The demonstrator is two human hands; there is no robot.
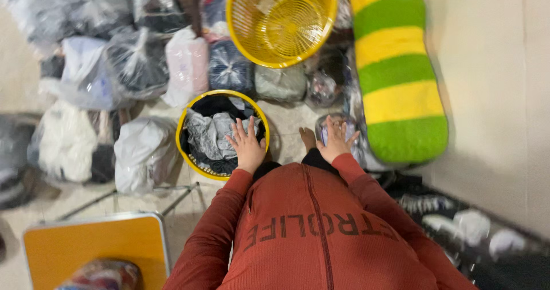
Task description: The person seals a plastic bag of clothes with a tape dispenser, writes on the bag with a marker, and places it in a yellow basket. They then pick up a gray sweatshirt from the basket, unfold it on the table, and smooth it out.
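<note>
Looking down, you see two hands out in front of a red top [321,232]. The left hand [247,145] lies flat with its fingers spread wide, and it grips nothing. It rests on the grey bags [209,135] stuffed in a round yellow basket [184,147] on the floor. The basket's right rim is partly hidden behind that hand. Dark things lie deeper in the basket, but they are too dim to make out.

The right hand [335,141] is open too, with its fingers spread. It rests on a small clear bag [349,124] just beside the basket. What is inside that bag is hard to tell. A bare foot [307,138] peeks out between the two hands, and the red top covers the rest of it.

Another yellow basket [282,18] lies tipped up near the top, and the edge of the picture cuts it off. Right of the hands lies a long pillow [398,78] with green and yellow stripes. Its top end is cut off too. Many clear bags [137,61] full of clothes lie packed together on the floor, and most are blurry. A white bag [144,152] sits just left of the basket with the hand on it. Down in the left corner is a yellow table [86,247], only partly in view. Something colourful [103,274] lies on it, blurred and cut off.
</note>
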